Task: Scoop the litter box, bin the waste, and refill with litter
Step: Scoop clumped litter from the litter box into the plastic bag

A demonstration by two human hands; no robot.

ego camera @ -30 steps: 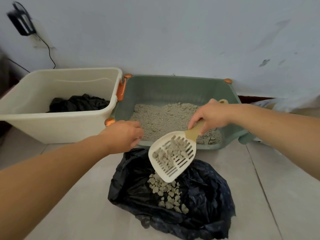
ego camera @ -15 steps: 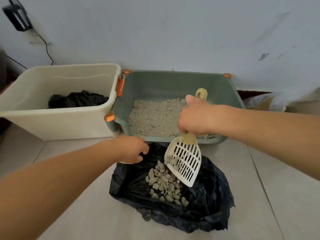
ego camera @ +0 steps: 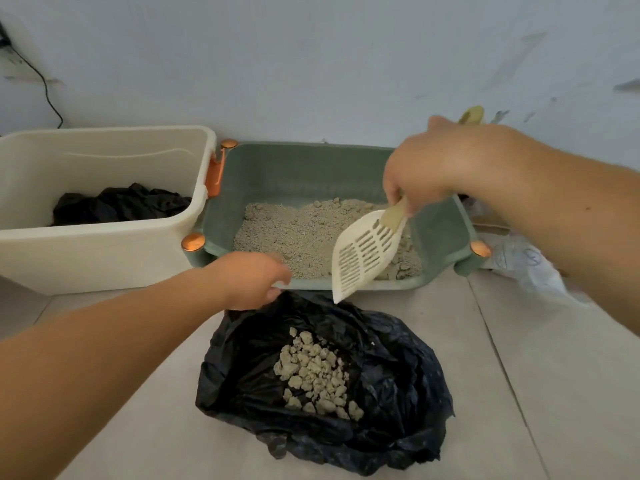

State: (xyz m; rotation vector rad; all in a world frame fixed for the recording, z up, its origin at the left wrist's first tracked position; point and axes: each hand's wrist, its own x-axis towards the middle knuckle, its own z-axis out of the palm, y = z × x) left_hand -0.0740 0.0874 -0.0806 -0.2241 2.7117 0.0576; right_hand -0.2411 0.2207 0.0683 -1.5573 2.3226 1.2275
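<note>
A green litter box [ego camera: 311,161] stands against the wall with grey litter [ego camera: 298,233] in it. My right hand [ego camera: 433,164] grips the tan handle of a white slotted scoop [ego camera: 363,254], which hangs empty, tip down, over the box's front rim. In front of the box a black plastic bag [ego camera: 391,382] lies open on the floor with a pile of litter clumps [ego camera: 315,372] inside. My left hand [ego camera: 252,278] holds the bag's far edge next to the box's front rim, fingers curled.
A cream plastic bin [ego camera: 104,251] with a black bag [ego camera: 121,202] in it stands left of the litter box. A whitish plastic sack [ego camera: 526,265] lies to the right of the box. The floor is pale tile; a black cable [ego camera: 45,88] hangs on the wall.
The scoop tipped its clumps into the black bag and now hangs empty, lifted back toward the litter box. My left hand stayed at the bag's edge.
</note>
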